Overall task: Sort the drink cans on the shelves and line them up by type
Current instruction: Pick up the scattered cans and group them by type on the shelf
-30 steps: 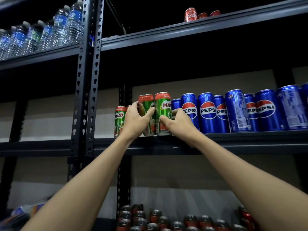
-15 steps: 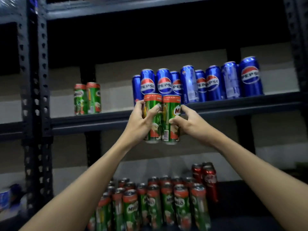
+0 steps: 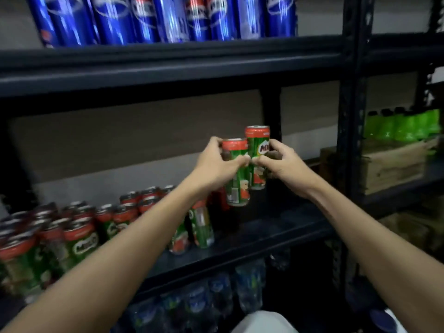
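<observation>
Head view showed two Milo cans held side by side above the lower shelf [image 3: 252,239]: left hand [image 3: 216,164] gripped the left Milo can [image 3: 236,186], right hand [image 3: 283,164] the right Milo can [image 3: 257,150].

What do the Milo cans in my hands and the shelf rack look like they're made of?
Milo cans: likely thin aluminium, judging by the glossy printed green and red skin and metallic top rim. Shelf rack: probably steel with matte dark paint, judging by its punched upright.
</observation>
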